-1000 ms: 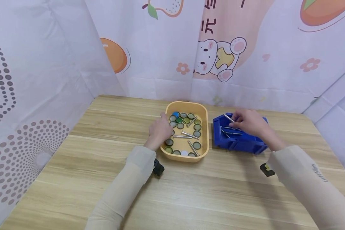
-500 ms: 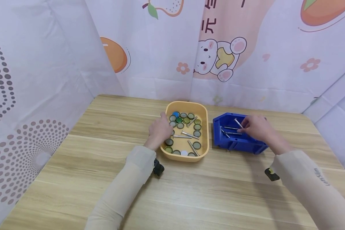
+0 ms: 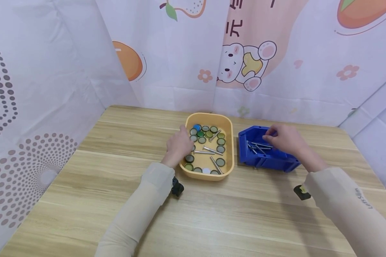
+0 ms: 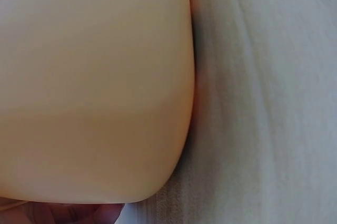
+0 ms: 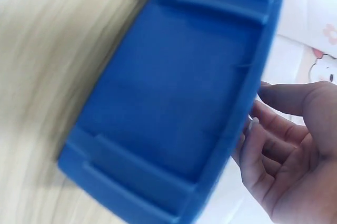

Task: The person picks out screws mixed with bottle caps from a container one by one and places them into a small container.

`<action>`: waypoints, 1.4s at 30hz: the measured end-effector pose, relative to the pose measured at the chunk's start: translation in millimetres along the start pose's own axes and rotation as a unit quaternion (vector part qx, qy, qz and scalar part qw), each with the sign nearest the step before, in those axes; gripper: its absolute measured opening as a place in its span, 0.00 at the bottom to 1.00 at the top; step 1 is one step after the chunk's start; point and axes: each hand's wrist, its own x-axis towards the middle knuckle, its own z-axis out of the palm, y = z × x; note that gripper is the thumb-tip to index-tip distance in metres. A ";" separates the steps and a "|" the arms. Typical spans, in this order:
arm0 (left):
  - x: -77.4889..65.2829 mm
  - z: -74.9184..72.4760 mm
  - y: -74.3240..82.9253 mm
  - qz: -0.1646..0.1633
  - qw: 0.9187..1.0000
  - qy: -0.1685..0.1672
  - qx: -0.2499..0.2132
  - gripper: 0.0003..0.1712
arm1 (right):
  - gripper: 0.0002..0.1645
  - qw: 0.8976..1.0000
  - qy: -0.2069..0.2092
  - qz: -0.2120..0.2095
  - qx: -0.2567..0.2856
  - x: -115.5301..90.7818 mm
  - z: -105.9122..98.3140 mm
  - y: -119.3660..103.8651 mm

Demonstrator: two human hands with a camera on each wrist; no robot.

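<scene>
In the head view my left hand [image 3: 180, 144] holds the left rim of a yellow plastic tray [image 3: 229, 150]; its fingertips are mostly hidden. The tray carries bottle caps [image 3: 220, 149], mostly face down, and several long metal bolts [image 3: 213, 151]. My right hand [image 3: 284, 139] is above a blue plastic bin [image 3: 267, 163], its fingers loosely bent with nothing between them. Below those fingers, several bolts [image 3: 260, 147] lie crossed in the bin. The right wrist view shows the bin's side [image 5: 174, 76] with the thumb and fingers apart beyond its rim.
Both containers stand side by side on a wood-grain table [image 3: 218, 214], a narrow gap between them. A printed curtain [image 3: 180, 64] hangs right behind the table's back edge.
My right hand moved right along the bin with a bolt, then let it go; that bolt now lies among the others. The left hand stays at the tray rim.
</scene>
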 end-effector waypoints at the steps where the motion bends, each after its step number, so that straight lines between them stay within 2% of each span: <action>1: -0.2 -0.2 0.2 0.000 1.000 0.000 0.001 0.22 | 0.16 1.000 0.004 -0.002 -0.002 -0.1 -1.5 -2.8; 12: -1.1 -1.5 0.3 0.005 1.000 0.002 0.003 0.20 | 0.15 1.000 -0.004 -0.009 0.014 3.5 -8.8 -35.3; 25: 0.0 -0.5 1.6 -0.003 1.000 0.000 0.006 0.22 | 0.15 0.999 0.000 -0.046 -0.001 15.6 -6.0 -80.9; 35: -0.1 0.6 1.5 0.003 1.000 0.001 0.013 0.26 | 0.20 0.998 -0.030 -0.056 0.028 27.9 23.5 -109.6; 42: -0.6 -0.3 1.6 0.000 1.000 0.001 0.016 0.27 | 0.25 0.995 -0.072 -0.064 0.003 36.3 47.6 -123.7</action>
